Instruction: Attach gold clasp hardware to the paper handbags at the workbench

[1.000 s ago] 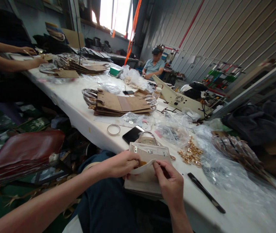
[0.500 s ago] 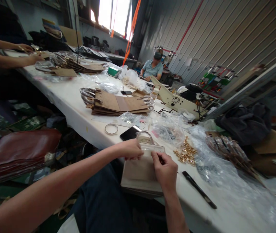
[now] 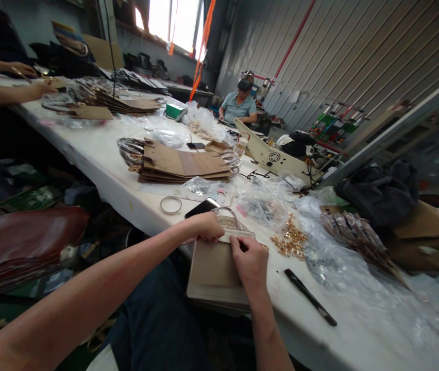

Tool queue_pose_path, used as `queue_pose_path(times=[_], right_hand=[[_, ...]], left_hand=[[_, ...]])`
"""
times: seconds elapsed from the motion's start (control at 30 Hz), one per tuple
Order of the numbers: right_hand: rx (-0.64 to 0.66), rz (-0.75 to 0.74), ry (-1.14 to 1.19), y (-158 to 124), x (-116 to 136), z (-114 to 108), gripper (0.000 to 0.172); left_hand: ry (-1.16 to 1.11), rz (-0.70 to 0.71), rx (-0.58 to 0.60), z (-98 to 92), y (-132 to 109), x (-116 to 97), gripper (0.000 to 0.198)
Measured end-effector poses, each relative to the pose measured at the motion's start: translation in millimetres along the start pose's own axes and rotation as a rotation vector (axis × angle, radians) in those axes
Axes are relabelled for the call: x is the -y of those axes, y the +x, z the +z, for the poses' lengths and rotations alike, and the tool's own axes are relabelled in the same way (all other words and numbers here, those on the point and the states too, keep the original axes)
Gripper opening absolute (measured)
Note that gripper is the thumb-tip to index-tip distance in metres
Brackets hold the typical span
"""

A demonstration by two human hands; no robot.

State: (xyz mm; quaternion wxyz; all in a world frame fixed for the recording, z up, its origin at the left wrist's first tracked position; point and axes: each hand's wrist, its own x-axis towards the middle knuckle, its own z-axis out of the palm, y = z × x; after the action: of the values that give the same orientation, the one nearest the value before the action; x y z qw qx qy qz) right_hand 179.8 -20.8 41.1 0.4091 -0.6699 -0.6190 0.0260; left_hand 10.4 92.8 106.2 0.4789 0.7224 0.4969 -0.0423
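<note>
A taupe bag panel (image 3: 214, 270) lies over the table's front edge by my lap, with other panels beneath it. Its looped handle (image 3: 230, 212), apparently wrapped in clear film, points away from me. Across the panel's upper edge, my left hand (image 3: 208, 226) is closed, fingers curled at the pale strip there. My right hand (image 3: 251, 257) pinches the same edge just to the right, thumb against forefinger. Anything small between the fingertips is hidden. Gold-coloured metal fittings (image 3: 289, 238) lie in a loose heap right of my right hand.
A black phone (image 3: 201, 207) and a tape roll (image 3: 171, 204) lie beyond my left hand. Brown bag panels (image 3: 183, 162) are stacked farther back. A dark flat tool (image 3: 310, 297) and plastic bags (image 3: 343, 268) lie at right. One co-worker (image 3: 238, 105) sits opposite; another's arms (image 3: 6, 93) reach in at left.
The whole view has shifted slightly, so most things sit farther left. My hands stay at the panel's upper edge, the right hand's fingers now nearer the left hand.
</note>
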Motion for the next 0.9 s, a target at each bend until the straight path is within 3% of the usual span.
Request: queue_pose_path(times=[0.37,0.5,0.6,0.73,0.9], right_hand=[[0.016,-0.042,-0.120,-6.6,4.0,8.0,0.032],[-0.024,0.044,-0.113,-4.1,-0.9,6.9,0.031],[-0.091,0.159,-0.033,-2.4,-5.1,5.5,0.041],[0.016,0.010,0.129,-1.7,-2.2,7.6,0.030],[0.087,-0.067,0.084,2.4,2.0,11.9,0.021]], left_hand=[[0.033,-0.040,0.035,1.3,1.7,-2.5,0.016],[0.044,-0.069,0.060,1.9,6.6,-2.3,0.017],[0.042,-0.068,0.065,0.8,8.1,-1.7,0.016],[0.035,-0.051,0.058,-0.8,5.3,-0.7,0.011],[0.028,-0.012,0.078,1.2,-1.9,1.5,0.010]])
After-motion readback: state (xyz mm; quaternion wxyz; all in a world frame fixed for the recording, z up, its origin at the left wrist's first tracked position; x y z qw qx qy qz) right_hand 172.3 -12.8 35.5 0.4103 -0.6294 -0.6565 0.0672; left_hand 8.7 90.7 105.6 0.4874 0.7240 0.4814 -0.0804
